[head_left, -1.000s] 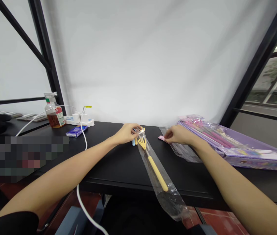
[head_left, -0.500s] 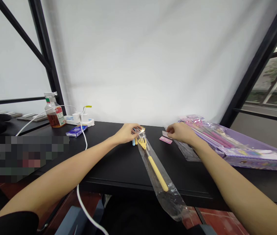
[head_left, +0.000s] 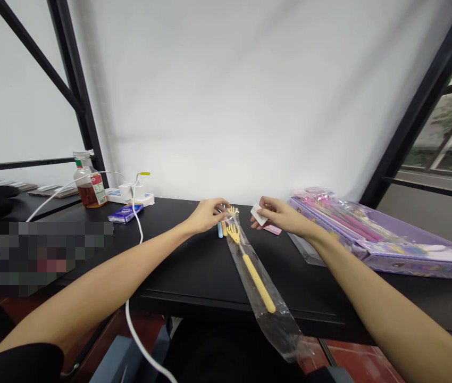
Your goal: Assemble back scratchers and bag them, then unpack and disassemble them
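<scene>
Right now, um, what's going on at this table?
Someone is working with both bare hands at a black table. The right hand holds a small white card, with a pink card lying beneath it on the table. The left hand is at the far end of a clear sleeve with a yellow claw-headed tool in it. A purple box of wrapped items sits on the right.

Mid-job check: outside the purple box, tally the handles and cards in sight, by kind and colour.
Yellow handles: 2
Blue handle: 1
White card, in the right hand: 1
Pink card, on the table: 1
Total visible: 5
</scene>
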Available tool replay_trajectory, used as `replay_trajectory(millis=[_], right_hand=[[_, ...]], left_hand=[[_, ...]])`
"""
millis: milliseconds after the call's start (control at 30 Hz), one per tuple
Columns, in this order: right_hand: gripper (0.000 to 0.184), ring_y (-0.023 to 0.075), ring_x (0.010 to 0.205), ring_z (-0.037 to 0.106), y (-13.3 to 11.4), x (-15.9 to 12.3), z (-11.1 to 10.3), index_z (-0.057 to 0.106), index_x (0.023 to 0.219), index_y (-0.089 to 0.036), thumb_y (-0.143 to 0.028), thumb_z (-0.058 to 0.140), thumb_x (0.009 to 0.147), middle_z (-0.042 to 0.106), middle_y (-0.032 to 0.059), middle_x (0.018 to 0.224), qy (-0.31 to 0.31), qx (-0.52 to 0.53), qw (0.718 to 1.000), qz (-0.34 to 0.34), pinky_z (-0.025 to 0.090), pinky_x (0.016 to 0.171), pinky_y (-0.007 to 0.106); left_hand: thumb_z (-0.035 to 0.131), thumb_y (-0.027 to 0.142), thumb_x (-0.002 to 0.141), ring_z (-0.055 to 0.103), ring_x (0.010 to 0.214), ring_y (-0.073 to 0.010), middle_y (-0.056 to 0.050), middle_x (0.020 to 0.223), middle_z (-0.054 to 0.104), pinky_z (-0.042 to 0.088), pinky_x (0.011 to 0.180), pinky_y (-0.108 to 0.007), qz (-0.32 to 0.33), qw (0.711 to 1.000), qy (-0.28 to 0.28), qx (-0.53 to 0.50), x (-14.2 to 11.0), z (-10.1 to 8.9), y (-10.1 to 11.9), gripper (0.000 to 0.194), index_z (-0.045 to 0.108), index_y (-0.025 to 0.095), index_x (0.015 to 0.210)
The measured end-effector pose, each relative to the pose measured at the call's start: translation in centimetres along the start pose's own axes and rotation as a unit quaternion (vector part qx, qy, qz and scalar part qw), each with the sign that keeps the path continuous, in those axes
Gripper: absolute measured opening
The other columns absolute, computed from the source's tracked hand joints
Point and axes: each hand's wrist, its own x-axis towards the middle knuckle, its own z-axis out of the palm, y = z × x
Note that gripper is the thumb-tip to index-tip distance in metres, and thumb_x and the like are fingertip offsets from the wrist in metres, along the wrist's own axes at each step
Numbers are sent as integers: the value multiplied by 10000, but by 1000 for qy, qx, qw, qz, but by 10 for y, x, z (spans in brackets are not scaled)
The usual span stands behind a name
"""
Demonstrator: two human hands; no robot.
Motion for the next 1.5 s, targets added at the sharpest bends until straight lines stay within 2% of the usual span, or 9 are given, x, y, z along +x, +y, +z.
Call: replay_trajectory(millis=[133,267,367,500,633,733,1100,1267,1500], right_hand=[[319,172,738,658,-6,0,7,489,717,-203,-433,690,807,654,9,743,-2,-54,996,-74,511,698,301],[302,178,731,641,-1,3,15,629,738,-169,-453,727,769,681,40,764,-14,-109,985,-135,503,690,298],[172,193,809,675,1,6,23,675,897,-180,-337,655,829,722,58,864,-2,-161,970,-181,526,762,311],[293,187,837,692,-2,8,31,598,1151,-250,-204,572,862,750,31,947,68,-248,939,-230,528,801,319],[185,210,871,687,-3,10,32,671,989,-231,-174,534,879,745,58,954,171,-304,895,-278,514,816,331],[196,218,861,681,-1,12,31,693,971,-214,-158,525,887,737,74,930,202,-314,874,-311,511,806,337],[249,224,877,624,2,16,26,713,997,-229,-102,532,882,683,78,903,177,-355,851,-344,512,791,351],[264,257,944,569,3,20,28,708,1028,-218,-95,513,899,698,85,887,144,-373,840,-367,515,795,395],[288,294,1156,487,3,18,36,726,1053,-253,-106,584,850,602,101,1241,158,-399,828,-361,481,954,488]], left_hand=[[621,207,878,721,700,-169,-42,773,715,568,656,-255,-2,999,12,-39,2,3,-1,77,636,156,934],[648,302,884,729,764,-195,-66,773,722,597,708,-298,-28,993,46,-110,5,6,-2,166,638,142,840],[687,381,858,725,802,-196,-90,815,732,601,786,-339,-58,979,50,-190,8,7,-2,267,649,121,809],[706,487,823,718,814,-181,-88,834,736,578,872,-370,-67,964,37,-253,9,8,0,385,667,105,806],[707,509,818,719,840,-182,-93,855,744,562,905,-365,-78,952,20,-296,9,9,5,413,679,97,835],[708,498,825,722,852,-187,-111,891,752,556,920,-374,-85,945,6,-316,9,10,6,407,692,99,905],[637,340,922,736,852,-184,-86,852,759,537,963,-384,-91,936,4,-341,10,10,5,246,681,109,993],[656,316,907,733,843,-184,-70,848,761,538,952,-393,-78,944,3,-321,10,11,8,311,657,107,1137],[648,328,913,726,932,-215,-108,953,763,546,936,-381,-80,949,13,-305,7,8,15,363,640,126,1214]])
